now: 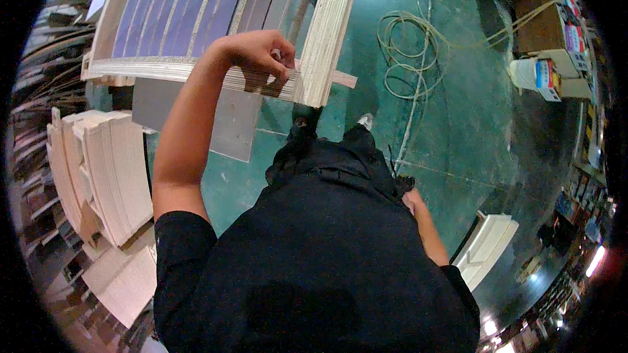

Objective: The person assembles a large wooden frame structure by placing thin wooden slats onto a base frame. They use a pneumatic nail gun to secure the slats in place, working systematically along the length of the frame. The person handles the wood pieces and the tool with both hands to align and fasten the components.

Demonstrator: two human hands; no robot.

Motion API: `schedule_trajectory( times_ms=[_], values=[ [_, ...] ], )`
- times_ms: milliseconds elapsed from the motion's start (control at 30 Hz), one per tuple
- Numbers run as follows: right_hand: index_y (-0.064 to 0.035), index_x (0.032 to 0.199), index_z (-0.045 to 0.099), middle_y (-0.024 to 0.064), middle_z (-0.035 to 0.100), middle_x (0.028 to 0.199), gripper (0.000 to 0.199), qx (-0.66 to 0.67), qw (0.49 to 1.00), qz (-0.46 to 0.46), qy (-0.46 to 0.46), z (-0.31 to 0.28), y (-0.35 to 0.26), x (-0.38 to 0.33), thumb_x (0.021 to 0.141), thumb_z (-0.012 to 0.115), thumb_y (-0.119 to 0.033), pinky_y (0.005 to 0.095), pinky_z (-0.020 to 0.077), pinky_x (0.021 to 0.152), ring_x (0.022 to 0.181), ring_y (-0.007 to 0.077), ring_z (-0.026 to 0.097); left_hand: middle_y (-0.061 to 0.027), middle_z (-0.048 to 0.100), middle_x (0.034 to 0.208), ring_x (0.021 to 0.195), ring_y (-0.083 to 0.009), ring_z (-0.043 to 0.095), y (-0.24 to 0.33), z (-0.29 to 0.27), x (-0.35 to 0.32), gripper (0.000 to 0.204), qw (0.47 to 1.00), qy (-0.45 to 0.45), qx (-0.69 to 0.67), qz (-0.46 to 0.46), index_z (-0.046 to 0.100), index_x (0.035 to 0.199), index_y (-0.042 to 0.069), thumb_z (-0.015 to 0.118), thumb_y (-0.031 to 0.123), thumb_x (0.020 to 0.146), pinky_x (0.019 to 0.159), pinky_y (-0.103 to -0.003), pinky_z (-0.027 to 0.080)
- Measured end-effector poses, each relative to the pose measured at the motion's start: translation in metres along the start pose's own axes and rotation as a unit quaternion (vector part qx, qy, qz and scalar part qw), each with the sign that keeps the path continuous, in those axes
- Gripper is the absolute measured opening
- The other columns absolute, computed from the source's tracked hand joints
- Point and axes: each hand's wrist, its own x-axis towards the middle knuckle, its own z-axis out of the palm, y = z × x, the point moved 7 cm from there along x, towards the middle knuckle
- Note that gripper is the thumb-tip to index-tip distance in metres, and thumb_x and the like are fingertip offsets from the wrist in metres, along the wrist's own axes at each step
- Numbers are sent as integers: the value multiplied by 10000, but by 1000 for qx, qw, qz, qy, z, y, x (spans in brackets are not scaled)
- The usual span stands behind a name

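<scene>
My left hand (261, 55) is over the near edge of a stack of thin panels (216, 77), its fingers curled in toward the thumb. Whether a small thing is between the fingertips does not show. Just right of it lies a bundle of long pale wooden strips (325, 46), their ends toward me. The stack's top carries purple-blue strips (175, 10) parted by pale speckled bands. Beside my right hip hangs my right hand (411, 201), next to the dark cloth of my trousers; its fingers are mostly hidden.
Pale boards (114, 170) stand stacked at my left. A coiled hose (412, 55) lies on the green floor ahead to the right. Beyond it are a white bucket (523, 74) and a brown cabinet (533, 10). White boards (487, 248) lie behind my right arm.
</scene>
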Motion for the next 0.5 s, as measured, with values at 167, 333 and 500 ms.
schedule_trajectory(
  times_ms=[167,333,500],
  values=[
    [-14,879,634,92,607,699,53,51,998,-43,19,-62,-74,69,842,633,-51,398,461,536,591,219,581,-93,751,922,852,-172,687,-1,3,-14,264,995,77,-20,-59,749,1008,5,799,195,832,774,-344,542],
    [-19,889,601,71,616,700,111,-3,977,-206,59,-121,-133,113,816,682,-42,350,446,519,548,189,566,-76,726,952,892,-208,683,27,6,-40,245,971,202,71,-107,716,979,19,747,253,914,800,-376,538],
    [-27,997,600,84,633,737,197,-60,968,-218,110,-140,-117,177,808,658,-28,388,486,561,606,208,604,-116,692,1005,1004,-335,643,11,-13,-75,232,829,425,364,-7,728,915,73,680,298,945,842,-451,502]
  ],
)
